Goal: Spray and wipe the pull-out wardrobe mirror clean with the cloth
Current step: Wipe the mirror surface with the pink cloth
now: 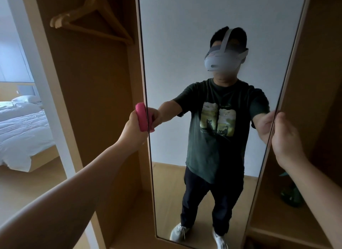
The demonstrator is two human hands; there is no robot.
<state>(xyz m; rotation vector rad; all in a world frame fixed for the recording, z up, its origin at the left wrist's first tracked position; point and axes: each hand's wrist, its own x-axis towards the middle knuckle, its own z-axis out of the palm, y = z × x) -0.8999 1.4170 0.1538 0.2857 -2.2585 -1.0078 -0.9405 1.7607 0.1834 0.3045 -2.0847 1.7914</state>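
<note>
The tall pull-out mirror (185, 35) fills the middle of the head view, framed in light wood. My left hand (134, 128) grips a folded pink cloth (141, 117) and presses it against the mirror's left edge at about mid height. My right hand (285, 135) clasps the mirror's right edge, thumb toward the glass and fingers wrapped behind. The glass reflects a person in a dark T-shirt with both arms stretched out. No spray bottle is in view.
An open wardrobe bay (96, 100) with wooden hangers (88, 17) lies left of the mirror. A wooden wardrobe panel (318, 63) stands to the right. A bed with white linen (22, 130) sits at far left on a wooden floor.
</note>
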